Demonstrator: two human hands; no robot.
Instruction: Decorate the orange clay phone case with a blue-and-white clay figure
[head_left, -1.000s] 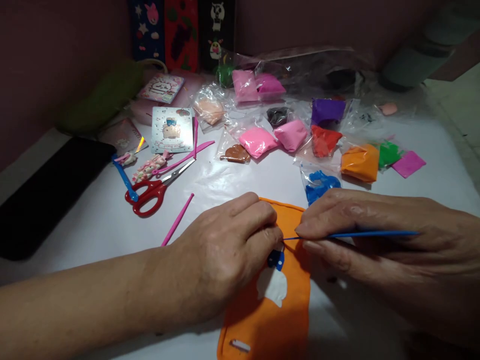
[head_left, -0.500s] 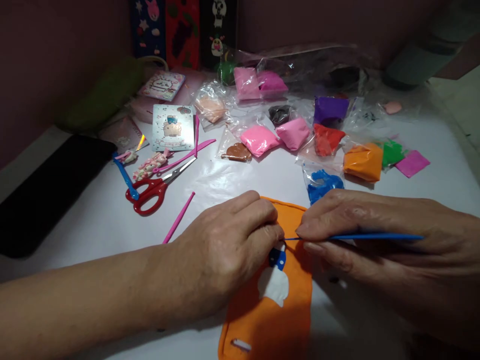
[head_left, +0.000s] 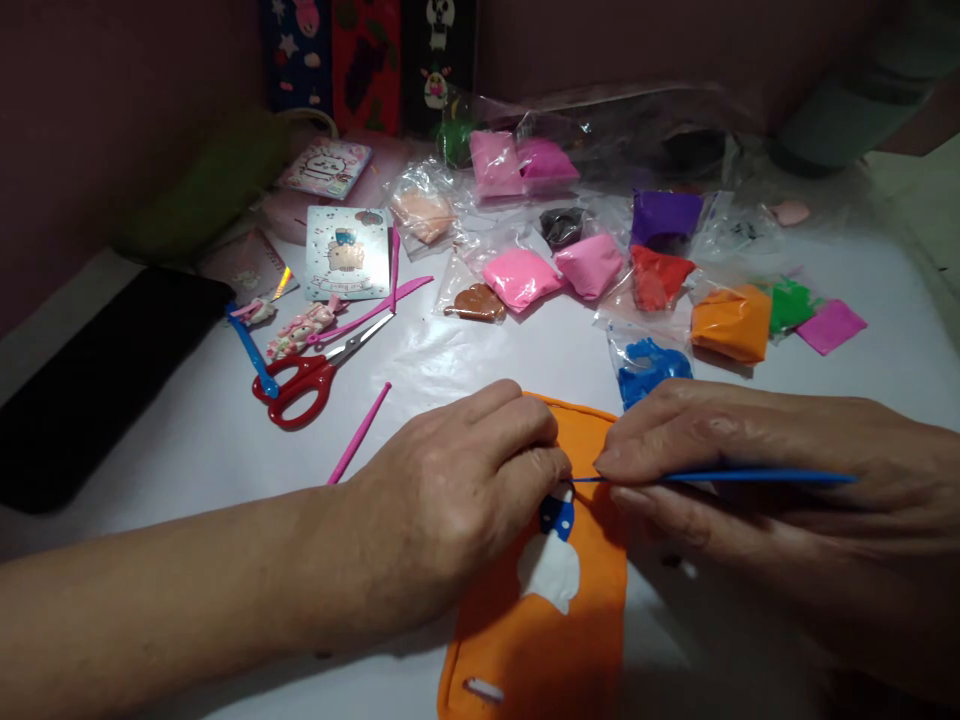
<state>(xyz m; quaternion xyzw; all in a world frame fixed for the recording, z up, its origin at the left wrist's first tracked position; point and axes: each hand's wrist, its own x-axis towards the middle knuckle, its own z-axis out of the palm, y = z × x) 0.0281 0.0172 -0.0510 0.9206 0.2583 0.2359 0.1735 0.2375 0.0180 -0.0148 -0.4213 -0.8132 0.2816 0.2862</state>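
Across the upper part of an orange panel, the right hand pinches a slim blue tool, its thin end at the fingers of the left hand. That left hand lies curled over the panel; whether it grips anything, I cannot tell. The panel rests on the white tabletop, bearing a white shape and a blue dotted patch. Just beyond sits a bag of blue material; leftward lie a pink tool and red-handled scissors.

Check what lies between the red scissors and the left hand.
In the head view, a slim pink stick lies between the red scissors and the left hand.
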